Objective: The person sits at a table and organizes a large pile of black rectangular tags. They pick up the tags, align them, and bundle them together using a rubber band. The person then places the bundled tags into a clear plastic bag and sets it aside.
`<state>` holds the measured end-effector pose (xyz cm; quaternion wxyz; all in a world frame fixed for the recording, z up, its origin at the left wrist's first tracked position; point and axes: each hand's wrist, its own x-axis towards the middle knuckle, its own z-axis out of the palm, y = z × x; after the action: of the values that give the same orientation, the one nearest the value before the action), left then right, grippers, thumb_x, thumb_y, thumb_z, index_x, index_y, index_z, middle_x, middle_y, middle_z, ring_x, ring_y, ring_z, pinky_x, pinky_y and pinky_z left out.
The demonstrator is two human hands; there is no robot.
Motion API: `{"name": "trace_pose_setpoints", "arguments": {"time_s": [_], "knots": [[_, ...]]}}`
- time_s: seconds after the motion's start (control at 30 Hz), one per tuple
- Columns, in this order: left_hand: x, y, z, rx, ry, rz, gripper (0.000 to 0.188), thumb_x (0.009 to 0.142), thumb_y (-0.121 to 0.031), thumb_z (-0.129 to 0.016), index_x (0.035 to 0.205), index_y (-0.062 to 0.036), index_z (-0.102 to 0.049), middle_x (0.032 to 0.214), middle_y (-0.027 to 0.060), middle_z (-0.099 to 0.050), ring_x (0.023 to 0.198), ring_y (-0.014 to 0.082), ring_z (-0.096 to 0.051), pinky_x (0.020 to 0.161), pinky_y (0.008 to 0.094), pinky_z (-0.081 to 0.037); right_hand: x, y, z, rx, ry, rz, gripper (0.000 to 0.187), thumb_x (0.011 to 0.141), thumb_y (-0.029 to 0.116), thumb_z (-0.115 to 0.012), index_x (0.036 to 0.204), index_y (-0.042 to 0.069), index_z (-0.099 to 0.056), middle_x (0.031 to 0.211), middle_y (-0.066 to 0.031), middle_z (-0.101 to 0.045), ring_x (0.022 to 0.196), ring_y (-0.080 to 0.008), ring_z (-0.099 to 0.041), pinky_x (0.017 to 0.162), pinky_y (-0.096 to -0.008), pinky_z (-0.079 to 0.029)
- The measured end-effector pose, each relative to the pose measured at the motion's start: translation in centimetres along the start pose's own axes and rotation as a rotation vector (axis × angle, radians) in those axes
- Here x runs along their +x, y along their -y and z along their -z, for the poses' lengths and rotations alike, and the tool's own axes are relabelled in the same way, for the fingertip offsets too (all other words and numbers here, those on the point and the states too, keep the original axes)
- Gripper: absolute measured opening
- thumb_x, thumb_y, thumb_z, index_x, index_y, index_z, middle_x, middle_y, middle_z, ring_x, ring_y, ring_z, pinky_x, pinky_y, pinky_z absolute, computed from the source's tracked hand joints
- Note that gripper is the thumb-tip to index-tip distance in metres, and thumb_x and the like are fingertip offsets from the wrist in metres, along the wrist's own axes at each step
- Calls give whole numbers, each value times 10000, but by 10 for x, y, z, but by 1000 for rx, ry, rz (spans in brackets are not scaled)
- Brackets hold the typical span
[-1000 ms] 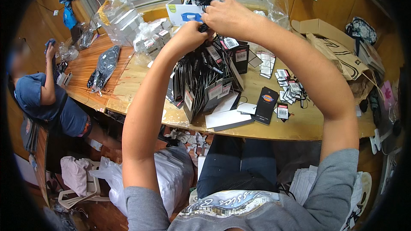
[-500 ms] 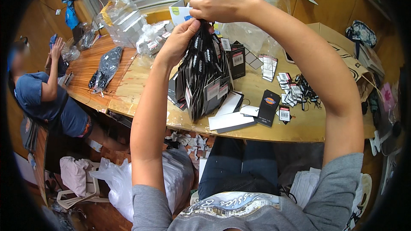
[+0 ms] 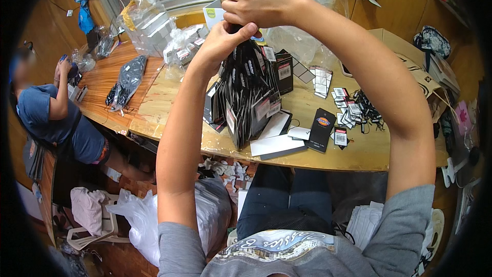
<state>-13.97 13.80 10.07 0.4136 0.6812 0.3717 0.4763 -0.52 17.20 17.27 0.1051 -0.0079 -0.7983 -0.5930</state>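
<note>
A thick bundle of black hang tags [image 3: 247, 90] hangs by its dark strings over the wooden table, its lower tags reaching the tabletop. My left hand [image 3: 225, 43] is closed around the gathered strings near the top, thumb laid across them. Just above it, my right hand [image 3: 261, 2] curls closed over the uppermost end of the strings, its index finger sticking out. What lies inside the right fist is mostly hidden. Under and beside the bundle are white cards [image 3: 279, 146], a loose black hang tag [image 3: 321, 129] with an oval emblem, and a small barcode tag [image 3: 340, 137].
A pile of small strung barcode tags [image 3: 353, 107] lies on the table [image 3: 379, 156] to the right, near a paper bag [image 3: 428, 82]. Clear plastic bags [image 3: 146, 28] stand at the back left. Another person [image 3: 51, 107] works at the left. A large plastic sack [image 3: 210, 210] sits below.
My left hand has shifted its thumb across the strings, close under the right hand. The bundle has turned and moved slightly. The other person's hands have come down.
</note>
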Motion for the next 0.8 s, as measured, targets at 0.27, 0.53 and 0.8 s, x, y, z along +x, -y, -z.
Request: {"name": "trace_pose_setpoints", "arguments": {"time_s": [0.27, 0.53, 0.8], "knots": [[4, 9, -3, 32, 14, 51, 275, 826, -266, -444, 709, -22, -487, 709, 43, -534, 738, 110, -515, 677, 226, -395, -5, -8, 6, -2, 144, 35, 97, 731, 211, -455, 739, 183, -548, 719, 43, -550, 814, -118, -528, 845, -355, -301], [5, 13, -8, -65, 0, 179, 305, 847, -277, -397, 633, -60, -414, 645, 30, -498, 618, 103, -441, 615, 221, -370, -25, -10, 7, 883, 228, -830, 469, 675, 105, -588, 1110, 127, -414, 1058, -83, -481, 997, -213, -460, 799, -413, -375], [20, 10, -12, 554, 118, 193, 196, 764, -170, -464, 858, -17, -544, 730, 24, -557, 688, 86, -493, 638, 196, -370, -28, 24, -7, 1454, 316, -493, 552, 623, 55, -598, 1136, 48, -395, 1031, -145, -506, 901, -234, -510, 779, -311, -395]]}}
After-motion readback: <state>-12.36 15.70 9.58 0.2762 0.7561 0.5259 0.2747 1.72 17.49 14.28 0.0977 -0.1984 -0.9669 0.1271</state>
